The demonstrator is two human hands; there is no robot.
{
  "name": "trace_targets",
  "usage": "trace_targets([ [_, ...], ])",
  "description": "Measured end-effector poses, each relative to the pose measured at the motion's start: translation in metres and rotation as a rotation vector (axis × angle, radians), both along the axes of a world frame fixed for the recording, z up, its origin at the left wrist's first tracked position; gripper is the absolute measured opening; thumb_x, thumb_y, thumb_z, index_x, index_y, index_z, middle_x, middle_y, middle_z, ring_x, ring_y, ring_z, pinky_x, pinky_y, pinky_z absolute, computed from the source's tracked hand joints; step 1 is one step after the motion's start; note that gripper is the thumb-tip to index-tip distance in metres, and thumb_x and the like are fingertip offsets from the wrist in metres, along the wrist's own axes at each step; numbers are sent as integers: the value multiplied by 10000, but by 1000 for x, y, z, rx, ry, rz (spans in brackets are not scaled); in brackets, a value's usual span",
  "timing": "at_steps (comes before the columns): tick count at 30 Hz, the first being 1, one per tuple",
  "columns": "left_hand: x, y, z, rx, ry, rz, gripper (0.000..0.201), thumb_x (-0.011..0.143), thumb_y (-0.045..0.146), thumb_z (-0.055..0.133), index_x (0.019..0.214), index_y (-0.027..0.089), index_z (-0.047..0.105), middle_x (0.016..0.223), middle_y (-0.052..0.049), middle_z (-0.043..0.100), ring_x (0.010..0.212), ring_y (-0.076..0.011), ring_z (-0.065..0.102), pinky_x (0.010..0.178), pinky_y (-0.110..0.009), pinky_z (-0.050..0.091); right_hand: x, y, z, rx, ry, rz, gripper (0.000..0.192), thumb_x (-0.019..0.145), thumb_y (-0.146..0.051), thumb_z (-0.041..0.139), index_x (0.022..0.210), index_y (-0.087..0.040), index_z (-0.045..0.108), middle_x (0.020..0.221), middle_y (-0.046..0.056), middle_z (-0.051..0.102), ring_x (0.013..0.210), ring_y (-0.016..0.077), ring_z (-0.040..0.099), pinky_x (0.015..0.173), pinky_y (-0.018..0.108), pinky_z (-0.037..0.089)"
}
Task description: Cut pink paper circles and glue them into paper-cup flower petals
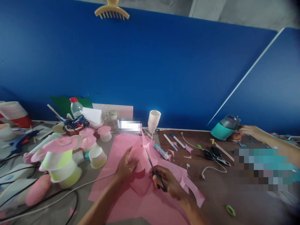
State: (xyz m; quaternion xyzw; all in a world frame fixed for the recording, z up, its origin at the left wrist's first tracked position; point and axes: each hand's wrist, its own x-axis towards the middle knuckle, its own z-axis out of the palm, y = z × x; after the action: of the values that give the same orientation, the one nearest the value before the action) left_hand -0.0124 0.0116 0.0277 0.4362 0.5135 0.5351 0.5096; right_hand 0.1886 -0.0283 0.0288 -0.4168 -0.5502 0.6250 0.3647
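Where we start: since the pink paper piece (138, 162) sits between our two hands, low in the middle of the view, we name it first.
Paper piece: it lies on the large pink sheet (124, 193) spread over the table (234, 193), touching it, at the centre of our reach.
Left hand (125, 167): we hold the piece at its left edge, fingers curled over it and pinching, so this hand is closed on the paper.
Right hand (168, 184): we have it wrapped through the handles of the black scissors (154, 168), closed on them.
Key relation: the scissors' long axis runs from our right hand up and to the left, blades pointing into the piece; the blade tips meet the paper's upper right edge, and whether the blades are parted we cannot tell. Our left hand is the nearer one to the piece.
Close by: pink offcuts (187, 148) and a glue stick (161, 151) lie just right of the blades.
Further left: pink-topped paper cups (61, 159) stand stacked, with cables beside them.
Far right: another person's hand (250, 131) rests on a teal appliance (223, 128), well apart from ours.
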Motion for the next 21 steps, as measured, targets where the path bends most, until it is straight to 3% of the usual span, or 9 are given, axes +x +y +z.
trace_targets([
  [6,1,-2,-6,22,51,-74,738,640,218,762,1343,179,542,872,-56,721,771,-222,659,697,-333,539,2,3,-1,10,-30,-18,552,704,-682,714,903,-182,597,573,-66,449,519,92,413,482,223,296],
  [10,0,-1,-5,4,50,-114,764,652,208,752,1373,166,502,852,-44,714,722,-191,641,670,-303,526,3,5,-6,6,-32,-22,557,705,-683,712,913,-183,585,563,-74,436,516,91,408,476,221,285],
  [15,-1,-1,-1,-25,45,-168,723,685,212,725,1365,146,490,769,-1,687,587,-133,584,594,-250,475,4,6,-8,5,-44,-25,521,719,-649,718,909,-180,595,570,-76,430,501,85,387,466,220,269],
  [21,-6,2,-6,34,49,-176,607,705,226,723,1284,154,556,833,-24,700,683,-167,630,617,-248,474,7,5,-3,3,-80,-12,420,757,-581,717,864,-193,600,581,-71,421,511,89,359,482,234,254],
])
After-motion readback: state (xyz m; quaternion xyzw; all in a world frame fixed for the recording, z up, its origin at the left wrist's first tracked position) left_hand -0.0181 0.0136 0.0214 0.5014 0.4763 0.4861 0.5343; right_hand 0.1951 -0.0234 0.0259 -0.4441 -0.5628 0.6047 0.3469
